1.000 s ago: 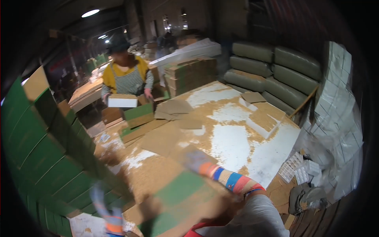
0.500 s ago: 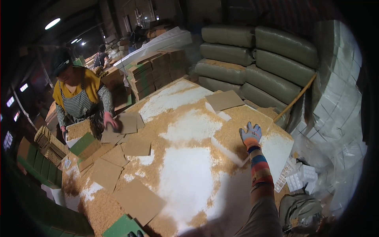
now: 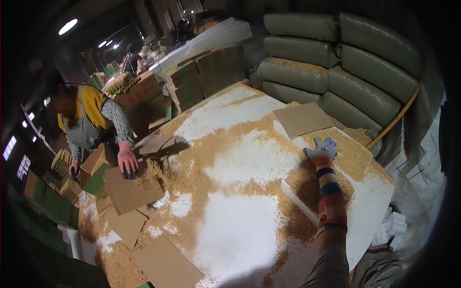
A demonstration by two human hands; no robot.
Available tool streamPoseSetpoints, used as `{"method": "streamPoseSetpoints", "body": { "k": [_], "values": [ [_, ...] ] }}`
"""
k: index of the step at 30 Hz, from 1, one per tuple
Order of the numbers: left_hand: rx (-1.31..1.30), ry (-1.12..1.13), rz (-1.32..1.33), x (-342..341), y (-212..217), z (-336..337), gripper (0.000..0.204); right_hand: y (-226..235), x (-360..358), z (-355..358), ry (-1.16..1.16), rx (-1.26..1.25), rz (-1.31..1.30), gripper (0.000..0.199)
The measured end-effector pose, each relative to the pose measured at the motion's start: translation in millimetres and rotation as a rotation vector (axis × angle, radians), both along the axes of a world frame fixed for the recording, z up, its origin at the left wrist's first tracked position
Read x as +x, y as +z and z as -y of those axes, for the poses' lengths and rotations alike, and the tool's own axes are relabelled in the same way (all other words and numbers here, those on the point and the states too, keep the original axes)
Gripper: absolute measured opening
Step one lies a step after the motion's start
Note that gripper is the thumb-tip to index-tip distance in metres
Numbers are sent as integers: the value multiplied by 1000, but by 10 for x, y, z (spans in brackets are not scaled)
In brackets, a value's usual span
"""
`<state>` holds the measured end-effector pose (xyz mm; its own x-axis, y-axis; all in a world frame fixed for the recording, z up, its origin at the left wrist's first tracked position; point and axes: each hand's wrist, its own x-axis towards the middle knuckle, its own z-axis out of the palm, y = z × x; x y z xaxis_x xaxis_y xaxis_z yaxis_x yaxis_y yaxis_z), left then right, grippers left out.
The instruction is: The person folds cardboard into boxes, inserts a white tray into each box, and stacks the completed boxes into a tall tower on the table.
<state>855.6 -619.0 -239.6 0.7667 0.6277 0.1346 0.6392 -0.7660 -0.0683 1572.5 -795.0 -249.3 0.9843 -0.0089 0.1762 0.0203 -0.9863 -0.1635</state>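
Note:
My right hand [image 3: 321, 151], in a grey-blue glove below a striped sleeve, is spread open over the wood shavings [image 3: 355, 144] on a white tabletop [image 3: 235, 230]. Nothing shows in its grasp. A flat brown cardboard sheet [image 3: 303, 120] lies just beyond its fingertips. Nearer to me, beside my forearm, a narrow white strip [image 3: 298, 202] stands out among the shavings. My left hand is out of view. A sliver of green box [image 3: 145, 285] shows at the lower edge.
Across the table at left, a co-worker's pink-gloved hand [image 3: 127, 161] is at a cardboard sheet [image 3: 132, 189]. More cardboard [image 3: 168, 264] lies at near left. Stacked green-grey bales [image 3: 365, 62] and a wooden pole [image 3: 396, 115] border the far right; clear plastic wrap [image 3: 418, 211] hangs at right.
The view has shifted, and my right hand is slightly closer to the far cardboard sheet. My left fingertips have left the view. The co-worker has tilted up a cardboard sheet, with shavings falling beside it.

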Motion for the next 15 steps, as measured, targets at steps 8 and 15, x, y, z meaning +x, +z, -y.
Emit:
{"method": "streamPoseSetpoints", "body": {
  "k": [8,15],
  "values": [
    [52,-3,63,-322,-150,27,56,-134,-754,-501,96,57,123,51],
    [36,51,187,-324,-133,44,67,-381,-2272,-1353,550,146,424,42]
  ]
}}
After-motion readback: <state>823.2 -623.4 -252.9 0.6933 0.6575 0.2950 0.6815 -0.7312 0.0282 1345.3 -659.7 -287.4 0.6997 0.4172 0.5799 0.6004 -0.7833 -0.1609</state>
